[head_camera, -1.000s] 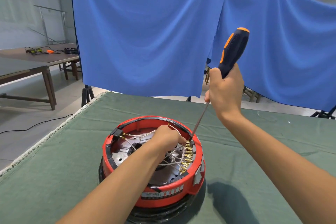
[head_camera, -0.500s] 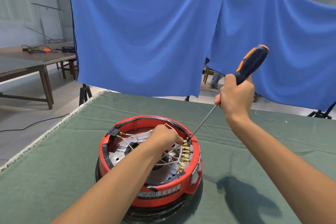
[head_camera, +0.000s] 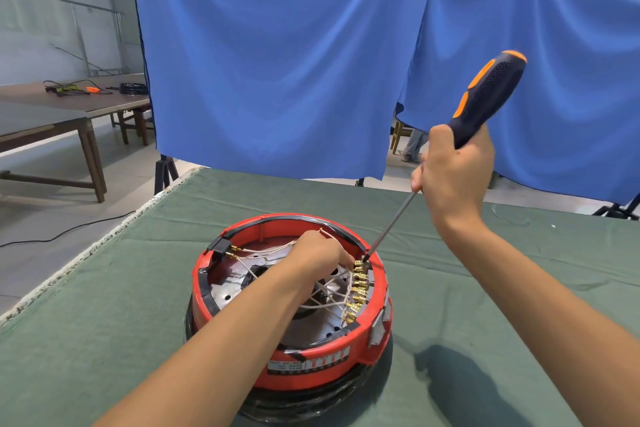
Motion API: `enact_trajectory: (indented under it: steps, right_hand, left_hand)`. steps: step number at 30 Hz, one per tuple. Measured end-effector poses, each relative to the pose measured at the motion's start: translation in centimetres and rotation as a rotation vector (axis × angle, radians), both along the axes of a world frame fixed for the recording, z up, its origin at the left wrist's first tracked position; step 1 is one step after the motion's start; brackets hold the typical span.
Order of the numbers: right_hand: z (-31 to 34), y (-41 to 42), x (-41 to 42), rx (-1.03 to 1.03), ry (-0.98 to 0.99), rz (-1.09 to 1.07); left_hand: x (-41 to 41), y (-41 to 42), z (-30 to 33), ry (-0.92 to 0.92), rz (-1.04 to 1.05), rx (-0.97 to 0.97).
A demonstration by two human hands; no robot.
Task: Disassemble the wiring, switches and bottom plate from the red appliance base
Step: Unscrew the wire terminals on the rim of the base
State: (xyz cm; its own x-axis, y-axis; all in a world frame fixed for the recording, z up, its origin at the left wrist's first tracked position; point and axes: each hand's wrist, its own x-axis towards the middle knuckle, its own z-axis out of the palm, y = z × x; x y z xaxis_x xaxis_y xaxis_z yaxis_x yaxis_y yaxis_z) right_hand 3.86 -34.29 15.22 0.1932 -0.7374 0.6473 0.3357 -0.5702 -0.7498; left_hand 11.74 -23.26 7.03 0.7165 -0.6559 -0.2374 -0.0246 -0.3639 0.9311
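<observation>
While the red base (head_camera: 291, 333) sits upturned on the green surface (head_camera: 86, 340), the left hand (head_camera: 317, 255) reaches inside it, fingers curled down among the white wires (head_camera: 329, 295); whether they pinch one, I cannot tell. Just right, brass terminals (head_camera: 356, 291) line the rim. The right hand (head_camera: 452, 180) grips the screwdriver (head_camera: 485, 100), its tip touching the top terminal.
</observation>
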Motion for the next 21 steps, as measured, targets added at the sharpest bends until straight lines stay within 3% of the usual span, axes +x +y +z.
enact_trajectory:
  steps: [10, 21]
  right_hand:
    - [-0.1, 0.7, 0.3, -0.052, 0.014, 0.006]
    - [-2.1, -3.0, -0.2, 0.269, -0.048, -0.111]
  left_hand:
    - [-0.2, 0.0, -0.1, 0.003, 0.011, -0.019]
    - [-0.2, 0.2, 0.1, -0.006, 0.028, 0.012]
